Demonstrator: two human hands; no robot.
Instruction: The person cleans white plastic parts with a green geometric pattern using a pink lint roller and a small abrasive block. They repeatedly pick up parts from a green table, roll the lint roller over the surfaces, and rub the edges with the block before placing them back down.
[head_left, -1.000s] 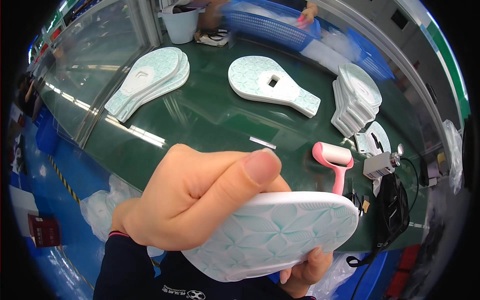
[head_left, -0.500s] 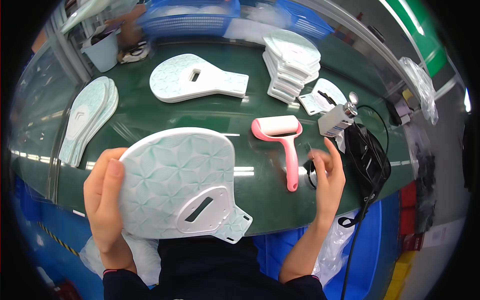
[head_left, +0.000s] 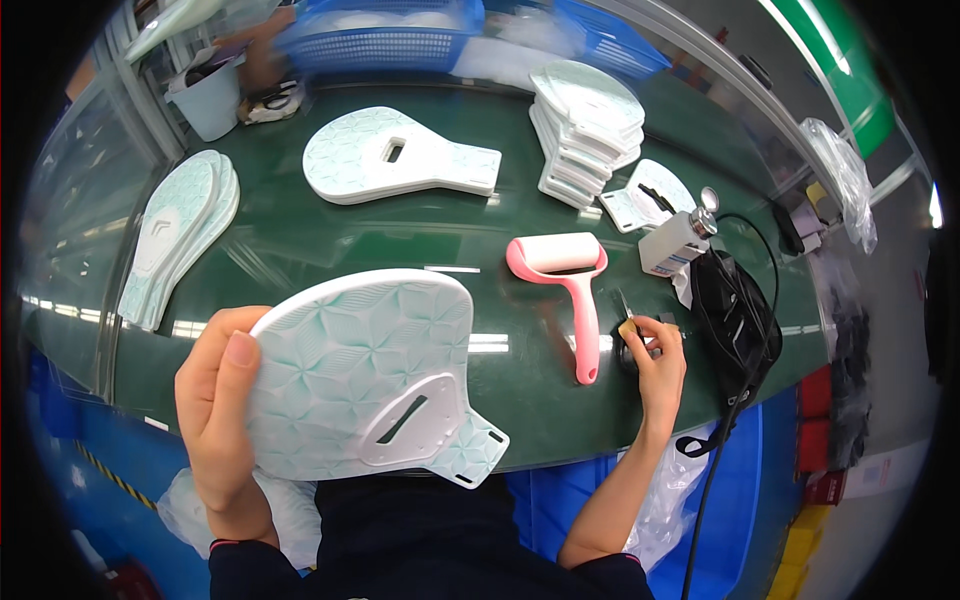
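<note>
My left hand [head_left: 220, 400] grips the left edge of a rounded plastic panel [head_left: 350, 350], thumb on its face. The panel is white with a pale green petal pattern, a slotted oval inset and a narrow tab; it is tilted above the table's near edge. To the right, my right hand [head_left: 658, 365] pinches a small thin blade [head_left: 627, 318] with a yellowish grip, its point upward. A dark roundish object [head_left: 628, 358] lies by those fingers, partly hidden. Left of this hand rests a pink-handled lint roller [head_left: 583, 310] with a white roll.
On the green table [head_left: 400, 235] stand a tall panel stack [head_left: 588, 125], a lower stack [head_left: 360, 150] and a fanned pile [head_left: 175, 230]. A pump bottle [head_left: 672, 243], a black pouch [head_left: 735, 315] and its cable sit right. Blue baskets [head_left: 375, 40] line the back.
My right hand has closed its fingers on the small blade, coming down slightly. The panel in my left hand has tipped a little, its top edge lower.
</note>
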